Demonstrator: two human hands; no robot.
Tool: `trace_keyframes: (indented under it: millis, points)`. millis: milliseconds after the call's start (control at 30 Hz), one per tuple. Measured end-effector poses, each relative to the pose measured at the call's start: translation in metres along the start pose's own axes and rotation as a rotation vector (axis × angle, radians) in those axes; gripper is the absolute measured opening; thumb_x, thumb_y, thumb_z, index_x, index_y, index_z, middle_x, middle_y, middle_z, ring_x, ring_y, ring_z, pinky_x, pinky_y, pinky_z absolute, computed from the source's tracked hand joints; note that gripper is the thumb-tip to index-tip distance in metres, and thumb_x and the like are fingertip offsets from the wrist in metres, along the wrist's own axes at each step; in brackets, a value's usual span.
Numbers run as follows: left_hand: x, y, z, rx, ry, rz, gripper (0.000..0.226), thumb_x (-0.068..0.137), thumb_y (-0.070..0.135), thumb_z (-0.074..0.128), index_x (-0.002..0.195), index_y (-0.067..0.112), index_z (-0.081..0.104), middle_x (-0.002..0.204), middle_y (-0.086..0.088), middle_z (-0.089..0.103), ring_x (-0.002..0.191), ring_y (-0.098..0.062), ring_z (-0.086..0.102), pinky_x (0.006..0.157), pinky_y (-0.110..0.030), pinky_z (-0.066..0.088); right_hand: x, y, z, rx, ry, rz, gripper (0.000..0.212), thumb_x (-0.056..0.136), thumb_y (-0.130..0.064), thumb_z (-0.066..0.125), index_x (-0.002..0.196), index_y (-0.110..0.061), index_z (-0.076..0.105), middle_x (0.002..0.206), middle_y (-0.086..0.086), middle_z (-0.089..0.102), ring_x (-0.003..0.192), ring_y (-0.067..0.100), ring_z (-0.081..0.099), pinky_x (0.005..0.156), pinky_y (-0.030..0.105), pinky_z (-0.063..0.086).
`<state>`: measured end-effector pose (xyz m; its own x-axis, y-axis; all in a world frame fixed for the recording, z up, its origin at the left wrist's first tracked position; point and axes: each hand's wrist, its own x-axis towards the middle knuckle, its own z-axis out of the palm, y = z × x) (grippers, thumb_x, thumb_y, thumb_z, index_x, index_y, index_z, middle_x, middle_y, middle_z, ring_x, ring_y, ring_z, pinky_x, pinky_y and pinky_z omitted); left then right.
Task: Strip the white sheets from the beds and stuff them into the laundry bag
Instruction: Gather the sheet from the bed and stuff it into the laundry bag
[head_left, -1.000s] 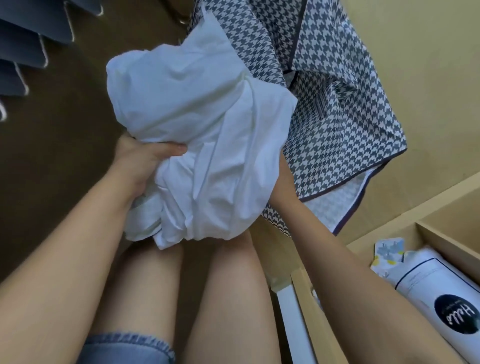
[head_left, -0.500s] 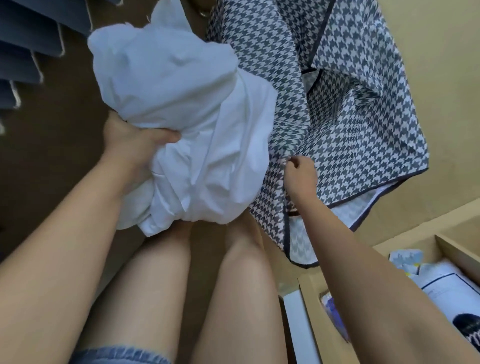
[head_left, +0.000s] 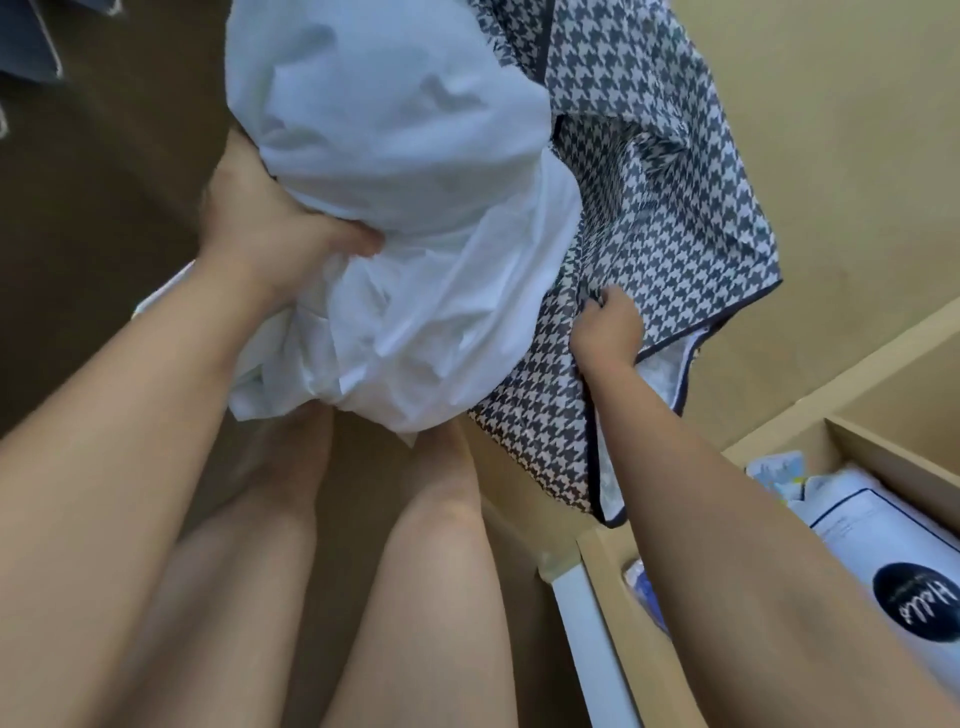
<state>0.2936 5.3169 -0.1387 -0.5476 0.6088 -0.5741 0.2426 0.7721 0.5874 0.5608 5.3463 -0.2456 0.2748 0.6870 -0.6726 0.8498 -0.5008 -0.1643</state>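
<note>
Your left hand (head_left: 265, 223) is gripping the bundled white sheets (head_left: 405, 208) from their left side, the thumb pressing into the cloth and the fingers wrapping out of sight behind it. Your right hand (head_left: 605, 330) is pinching a fold of the houndstooth laundry bag (head_left: 675, 208), fingers curling round the fabric, just beside the bundle's lower right. The sheets are bulging in one crumpled mass above your bare knees (head_left: 441, 509), their right side lying against the bag's patterned cloth. Whether any of the bundle is sitting inside the bag's mouth is hard to tell, since the sheets are covering it. The bag is hanging in front of the pale yellow wall (head_left: 831, 104), its white lining showing just below your right wrist. Under your right forearm, a light wooden compartment (head_left: 893, 457) is holding a white package (head_left: 872, 535) with a round black label. Brown floor (head_left: 104, 208) is showing to the left of the bundle.
</note>
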Motion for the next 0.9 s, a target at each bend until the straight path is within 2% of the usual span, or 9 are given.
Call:
trace_keyframes:
  millis: [100, 200, 300, 400, 467, 567, 700, 800, 900]
  points:
    - [-0.006, 0.023, 0.0, 0.024, 0.001, 0.027, 0.112, 0.034, 0.03, 0.087, 0.136, 0.02, 0.043, 0.13, 0.013, 0.053, 0.123, -0.015, 0.05, 0.099, -0.033, 0.045, -0.01, -0.019, -0.044, 0.479, 0.115, 0.029, 0.013, 0.101, -0.014, 0.035, 0.093, -0.01, 0.045, 0.077, -0.004, 0.042, 0.065, 0.011, 0.036, 0.066, 0.027, 0.028]
    - [-0.017, 0.056, -0.009, 0.039, -0.003, 0.082, 0.113, 0.033, 0.032, 0.084, 0.138, 0.021, 0.042, 0.134, 0.009, 0.054, 0.124, -0.019, 0.051, 0.099, -0.038, 0.046, -0.021, -0.034, -0.103, 0.779, 0.194, 0.116, 0.021, 0.101, -0.019, 0.036, 0.107, -0.006, 0.051, 0.086, 0.002, 0.053, 0.074, 0.013, 0.05, 0.072, 0.031, 0.04]
    - [-0.03, 0.097, -0.024, 0.047, -0.011, 0.132, 0.115, 0.035, 0.035, 0.083, 0.14, 0.022, 0.038, 0.139, 0.005, 0.05, 0.127, -0.023, 0.048, 0.101, -0.04, 0.044, -0.029, -0.044, -0.164, 1.038, 0.223, 0.133, 0.016, 0.101, -0.016, 0.041, 0.096, -0.007, 0.053, 0.087, 0.003, 0.058, 0.074, 0.011, 0.056, 0.064, 0.029, 0.04]
    - [-0.044, 0.14, -0.047, 0.045, -0.017, 0.199, 0.118, 0.035, 0.038, 0.084, 0.142, 0.025, 0.036, 0.141, 0.007, 0.049, 0.129, -0.023, 0.045, 0.103, -0.04, 0.041, -0.036, -0.049, -0.207, 0.902, 0.162, -0.038, 0.014, 0.099, -0.02, 0.044, 0.086, -0.016, 0.047, 0.083, 0.002, 0.055, 0.073, 0.013, 0.051, 0.065, 0.026, 0.038]
    - [-0.055, 0.168, -0.064, 0.051, -0.009, 0.24, 0.12, 0.034, 0.039, 0.084, 0.142, 0.026, 0.035, 0.141, 0.008, 0.049, 0.129, -0.022, 0.045, 0.102, -0.038, 0.041, -0.053, -0.059, -0.219, 0.661, -0.021, -0.131, 0.019, 0.099, -0.02, 0.045, 0.081, -0.013, 0.046, 0.074, 0.003, 0.049, 0.062, 0.014, 0.043, 0.057, 0.027, 0.037]
    - [-0.07, 0.206, -0.084, 0.064, 0.002, 0.318, 0.114, 0.033, 0.037, 0.084, 0.138, 0.024, 0.039, 0.134, 0.007, 0.055, 0.123, -0.024, 0.051, 0.099, -0.043, 0.046, -0.085, -0.074, -0.225, 0.468, -0.166, -0.128, 0.017, 0.099, -0.019, 0.045, 0.084, -0.01, 0.045, 0.07, 0.006, 0.046, 0.056, 0.016, 0.039, 0.051, 0.028, 0.033]
    - [-0.085, 0.233, -0.095, 0.153, -0.006, 0.382, 0.103, 0.044, 0.031, 0.09, 0.135, 0.022, 0.041, 0.128, 0.002, 0.058, 0.118, -0.028, 0.053, 0.094, -0.043, 0.047, -0.097, -0.08, -0.253, 1.073, -0.028, 0.04, 0.03, 0.088, -0.008, 0.051, 0.108, 0.015, 0.05, 0.08, 0.014, 0.052, 0.079, 0.025, 0.05, 0.068, 0.038, 0.04]
    - [-0.09, 0.234, -0.09, 0.232, -0.016, 0.408, 0.095, 0.054, 0.027, 0.089, 0.135, 0.02, 0.04, 0.126, -0.005, 0.059, 0.114, -0.034, 0.055, 0.09, -0.042, 0.047, -0.106, -0.075, -0.279, 1.231, 0.069, 0.054, 0.005, 0.083, 0.0, 0.05, 0.083, 0.0, 0.056, 0.069, 0.008, 0.058, 0.066, 0.021, 0.058, 0.059, 0.033, 0.046]
    - [-0.09, 0.224, -0.079, 0.356, -0.053, 0.437, 0.094, 0.058, 0.029, 0.086, 0.137, 0.017, 0.037, 0.12, -0.011, 0.061, 0.106, -0.038, 0.057, 0.079, -0.039, 0.046, -0.104, -0.064, -0.299, 1.303, 0.233, 0.204, 0.02, 0.085, -0.007, 0.047, 0.066, -0.012, 0.048, 0.064, 0.001, 0.055, 0.051, 0.015, 0.051, 0.049, 0.023, 0.042]
